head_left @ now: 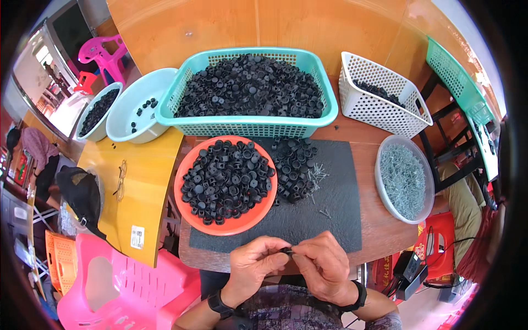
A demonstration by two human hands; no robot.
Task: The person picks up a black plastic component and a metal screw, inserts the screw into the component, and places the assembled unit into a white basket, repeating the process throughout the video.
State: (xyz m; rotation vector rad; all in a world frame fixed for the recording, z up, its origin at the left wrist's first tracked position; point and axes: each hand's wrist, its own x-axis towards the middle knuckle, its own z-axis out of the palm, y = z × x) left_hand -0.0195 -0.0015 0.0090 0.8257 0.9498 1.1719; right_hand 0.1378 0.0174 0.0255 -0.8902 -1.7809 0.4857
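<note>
Near the table's front edge, my left hand (255, 265) pinches a small black plastic part (286, 250) between thumb and fingers. My right hand (324, 264) meets it there, thumb and forefinger closed at the part's right side; whatever they grip is too small to make out. Just beyond my hands lies a dark grey mat (335, 192). An orange-red bowl (184, 212) heaped with black plastic parts stands on its left side. Beside the bowl is a loose pile of black parts (294, 165), with scattered screws (317, 176) at its right.
A green basket (247, 125) full of black parts stands behind the mat. To the right are a white basket (379, 104) and a tub of screws (404, 179). Pale blue basins (144, 104) stand at left, above eyeglasses (120, 181) and a black cap (80, 195). A pink chair (126, 280) is nearby.
</note>
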